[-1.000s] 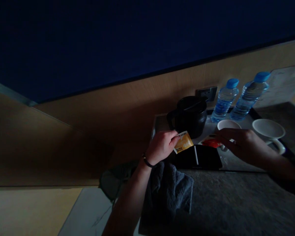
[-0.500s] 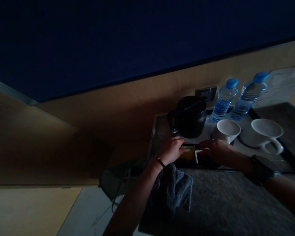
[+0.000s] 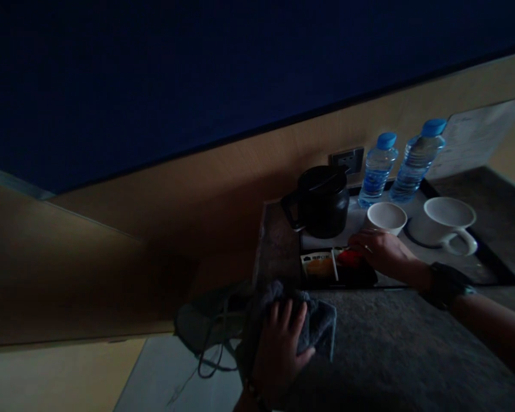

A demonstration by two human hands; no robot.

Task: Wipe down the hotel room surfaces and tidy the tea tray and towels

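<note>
The scene is dim. My left hand lies on a grey cloth at the near left corner of a dark stone counter, its fingers bent over the fabric. My right hand reaches onto a black tray, its fingertips on a red sachet in the tray's front left compartment. A yellow sachet lies beside it, parted from the red one by a white stick.
On the tray stand a black kettle, two white cups and two water bottles with blue caps. A wall socket sits behind the kettle. A dark bag with cords hangs off the counter's left edge.
My left hand put the yellow sachet into the tray compartment, then drew back onto the grey cloth. My right hand lowered the red sachet into the same compartment and stays on it.
</note>
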